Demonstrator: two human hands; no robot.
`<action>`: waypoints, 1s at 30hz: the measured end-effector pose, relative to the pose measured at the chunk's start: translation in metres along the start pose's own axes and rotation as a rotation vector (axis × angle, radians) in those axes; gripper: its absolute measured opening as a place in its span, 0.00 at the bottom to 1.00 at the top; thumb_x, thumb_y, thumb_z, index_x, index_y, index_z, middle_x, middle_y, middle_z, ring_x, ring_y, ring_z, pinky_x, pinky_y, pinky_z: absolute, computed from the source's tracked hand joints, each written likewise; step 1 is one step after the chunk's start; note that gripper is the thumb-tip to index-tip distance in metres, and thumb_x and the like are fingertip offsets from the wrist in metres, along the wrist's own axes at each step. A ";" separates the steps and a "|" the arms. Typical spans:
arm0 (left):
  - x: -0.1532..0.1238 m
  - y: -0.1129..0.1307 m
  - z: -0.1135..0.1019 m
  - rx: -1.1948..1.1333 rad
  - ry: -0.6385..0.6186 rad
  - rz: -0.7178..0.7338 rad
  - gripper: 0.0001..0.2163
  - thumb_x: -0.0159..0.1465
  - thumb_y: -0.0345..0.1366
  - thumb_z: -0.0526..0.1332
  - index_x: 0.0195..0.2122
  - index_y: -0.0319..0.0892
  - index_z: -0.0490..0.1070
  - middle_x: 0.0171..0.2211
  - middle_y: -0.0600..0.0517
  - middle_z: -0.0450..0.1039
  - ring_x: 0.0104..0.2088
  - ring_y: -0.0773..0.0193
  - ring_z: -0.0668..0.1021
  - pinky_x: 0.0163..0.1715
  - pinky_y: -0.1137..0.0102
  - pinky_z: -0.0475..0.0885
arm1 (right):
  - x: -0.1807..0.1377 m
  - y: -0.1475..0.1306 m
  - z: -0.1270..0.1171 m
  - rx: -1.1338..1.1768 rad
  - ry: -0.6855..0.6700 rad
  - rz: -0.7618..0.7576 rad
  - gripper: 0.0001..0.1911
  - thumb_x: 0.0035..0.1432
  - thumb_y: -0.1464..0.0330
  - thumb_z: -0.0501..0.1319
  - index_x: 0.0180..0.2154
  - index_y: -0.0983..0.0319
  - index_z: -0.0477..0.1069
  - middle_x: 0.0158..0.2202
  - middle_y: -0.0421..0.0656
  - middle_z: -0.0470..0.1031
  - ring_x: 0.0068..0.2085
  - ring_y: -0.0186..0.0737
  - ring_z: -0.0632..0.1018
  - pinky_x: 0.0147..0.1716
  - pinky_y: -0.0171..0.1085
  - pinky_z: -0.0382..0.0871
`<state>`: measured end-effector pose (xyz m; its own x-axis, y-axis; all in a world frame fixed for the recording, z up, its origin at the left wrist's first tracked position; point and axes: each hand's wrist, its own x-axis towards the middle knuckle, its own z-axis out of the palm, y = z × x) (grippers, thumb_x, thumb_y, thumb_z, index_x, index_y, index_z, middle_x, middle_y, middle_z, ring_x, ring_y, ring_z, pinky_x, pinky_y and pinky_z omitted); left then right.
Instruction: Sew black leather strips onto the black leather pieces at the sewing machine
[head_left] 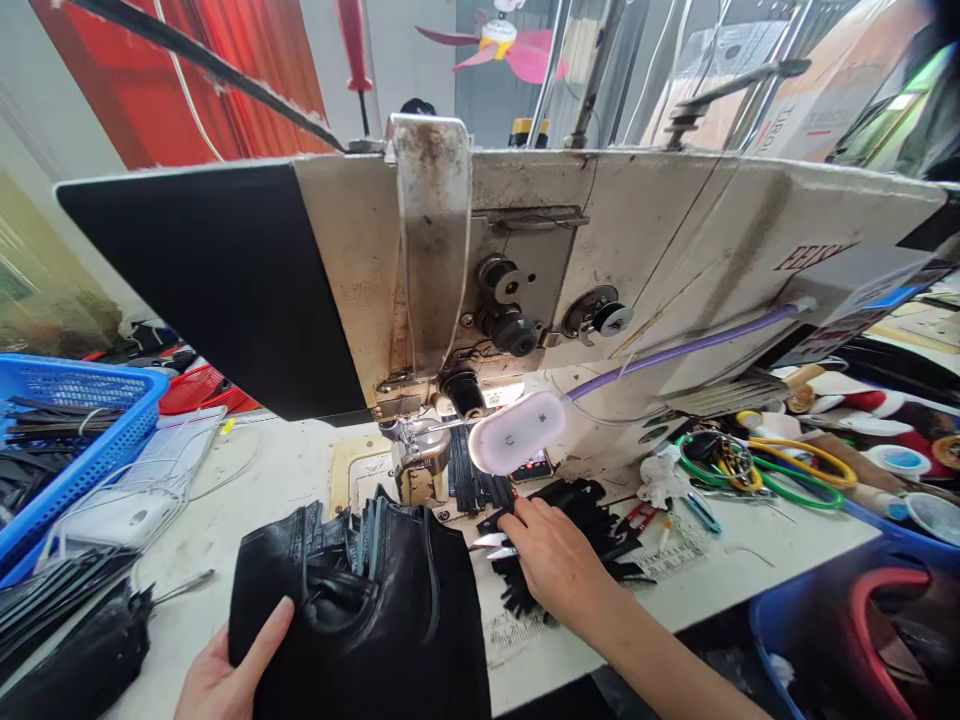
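Hands, two, bare, apart from each other. Left hand (236, 665): clamped on the lower left edge of a broad, black, leather-like piece (375, 640), thumb on top, fingers mostly hidden beneath; we take this edge grip as keeping the panel spread and steady. Right hand (555, 560): closed, as far as we can tell, over slim snips with silver blades (495, 545); the handle is covered, and we read the low, palm-down hold as keeping the tips near the work.

Black piece: located before the machine, just left of the snips. Its long axis, we judge, runs from the near edge of view away from us; the ragged, folded end points at the metal presser foot (424, 450). Snip blades point left, towards the piece, roughly across that axis.

Bundle of narrow black strips (577, 500): beside and beneath the right hand, presumably laid there for easy reach. White oval lamp (521, 432) on a purple flexible neck (675, 350): beside the presser foot, evidently to light it. Cream sewing machine (360, 230): spanning the view. Blue perforated plastic basket (112, 372): far left, holding dark strips, we suppose to keep them gathered.
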<state>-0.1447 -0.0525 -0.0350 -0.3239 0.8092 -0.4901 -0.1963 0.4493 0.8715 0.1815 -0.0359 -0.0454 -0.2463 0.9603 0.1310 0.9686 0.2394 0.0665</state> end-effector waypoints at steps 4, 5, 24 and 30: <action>-0.007 0.001 0.006 -0.047 -0.024 -0.012 0.24 0.51 0.41 0.72 0.49 0.40 0.73 0.31 0.48 0.82 0.33 0.47 0.84 0.30 0.61 0.81 | 0.011 -0.010 0.003 -0.032 0.094 -0.112 0.13 0.54 0.83 0.58 0.33 0.61 0.72 0.35 0.45 0.72 0.37 0.45 0.71 0.34 0.40 0.57; -0.009 0.002 0.007 -0.056 -0.028 -0.014 0.25 0.51 0.41 0.73 0.49 0.40 0.73 0.31 0.48 0.82 0.31 0.48 0.84 0.29 0.62 0.81 | 0.016 -0.012 0.004 -0.041 0.114 -0.149 0.11 0.56 0.82 0.58 0.33 0.61 0.71 0.34 0.45 0.71 0.36 0.45 0.70 0.34 0.41 0.57; -0.006 0.001 0.003 -0.126 0.002 -0.051 0.24 0.53 0.37 0.72 0.51 0.40 0.72 0.31 0.47 0.82 0.30 0.51 0.84 0.30 0.63 0.81 | 0.071 0.013 0.012 -0.193 0.282 -0.443 0.07 0.60 0.78 0.61 0.31 0.63 0.70 0.34 0.45 0.69 0.38 0.44 0.69 0.31 0.40 0.56; -0.005 0.001 0.003 -0.125 0.000 -0.032 0.25 0.53 0.37 0.72 0.52 0.38 0.71 0.34 0.44 0.82 0.31 0.49 0.84 0.28 0.63 0.81 | 0.074 0.014 0.014 -0.198 0.306 -0.438 0.08 0.58 0.80 0.60 0.32 0.63 0.71 0.35 0.45 0.70 0.38 0.45 0.69 0.30 0.39 0.59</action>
<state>-0.1403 -0.0552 -0.0312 -0.3154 0.7954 -0.5175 -0.3205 0.4241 0.8470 0.1771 0.0403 -0.0491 -0.6505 0.6851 0.3278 0.7565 0.5462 0.3597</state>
